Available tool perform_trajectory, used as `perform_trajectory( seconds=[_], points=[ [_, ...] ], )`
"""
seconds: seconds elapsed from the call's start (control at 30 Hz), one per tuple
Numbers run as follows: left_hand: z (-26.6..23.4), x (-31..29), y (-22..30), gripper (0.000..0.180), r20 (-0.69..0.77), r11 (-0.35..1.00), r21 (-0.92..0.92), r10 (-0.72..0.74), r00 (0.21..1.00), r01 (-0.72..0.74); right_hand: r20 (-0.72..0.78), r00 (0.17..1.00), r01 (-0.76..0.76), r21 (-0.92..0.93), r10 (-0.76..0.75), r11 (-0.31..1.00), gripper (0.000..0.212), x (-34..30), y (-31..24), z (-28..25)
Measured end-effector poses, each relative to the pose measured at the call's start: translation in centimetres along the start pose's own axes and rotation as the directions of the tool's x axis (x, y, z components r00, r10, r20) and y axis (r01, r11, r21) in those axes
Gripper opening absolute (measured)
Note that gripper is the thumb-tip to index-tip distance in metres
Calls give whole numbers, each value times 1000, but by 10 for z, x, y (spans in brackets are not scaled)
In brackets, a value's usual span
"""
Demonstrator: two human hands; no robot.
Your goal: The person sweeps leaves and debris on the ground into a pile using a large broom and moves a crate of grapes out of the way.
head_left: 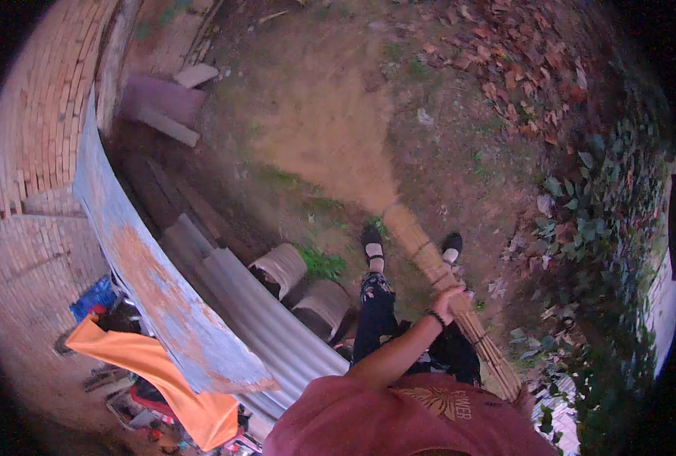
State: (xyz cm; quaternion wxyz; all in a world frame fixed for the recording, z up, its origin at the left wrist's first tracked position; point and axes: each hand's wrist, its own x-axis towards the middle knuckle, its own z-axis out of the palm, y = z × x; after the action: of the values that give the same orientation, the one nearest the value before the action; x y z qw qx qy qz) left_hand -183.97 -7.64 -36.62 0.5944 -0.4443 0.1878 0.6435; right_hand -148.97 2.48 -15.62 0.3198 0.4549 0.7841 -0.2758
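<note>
A long broom of bundled straw (417,243) slants from my right side away to the upper left. Its wide bristle end is blurred and fans out over the dirt ground. My left hand (449,302), with a dark band at the wrist, is wrapped round the bound handle at its middle. At the near end of the handle my right hand (523,400) is closed on it, partly hidden by my red shirt. Black shoes (371,239) show on my feet, either side of the bound part.
Dry brown leaves (531,72) lie in a heap at the far right, above green bushes (581,197). On the left stand a brick wall (41,114), a rusty metal sheet (144,258), corrugated roofing sheets (254,304), curved tiles (281,270) and an orange cloth (151,365).
</note>
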Motion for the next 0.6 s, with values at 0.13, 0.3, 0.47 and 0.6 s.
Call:
perform_trajectory(
  seconds=[0.13,0.3,0.47,0.6],
  points=[
    [-50,-12,38,24,-298,986,-145,33,954,-79,136,981,130,52,-136,990,46,72,-68,-68],
    [-21,49,29,32,-426,987,45,161,890,-157,35,997,74,-167,-69,983,44,92,-57,-58],
    [71,120,-30,32,-423,962,215,-64,904,169,-129,872,-478,-21,472,878,40,33,-86,-75],
    [96,112,-72,35,-300,947,322,82,950,20,-136,800,-591,-19,584,806,51,-17,-51,-12]
  ],
)
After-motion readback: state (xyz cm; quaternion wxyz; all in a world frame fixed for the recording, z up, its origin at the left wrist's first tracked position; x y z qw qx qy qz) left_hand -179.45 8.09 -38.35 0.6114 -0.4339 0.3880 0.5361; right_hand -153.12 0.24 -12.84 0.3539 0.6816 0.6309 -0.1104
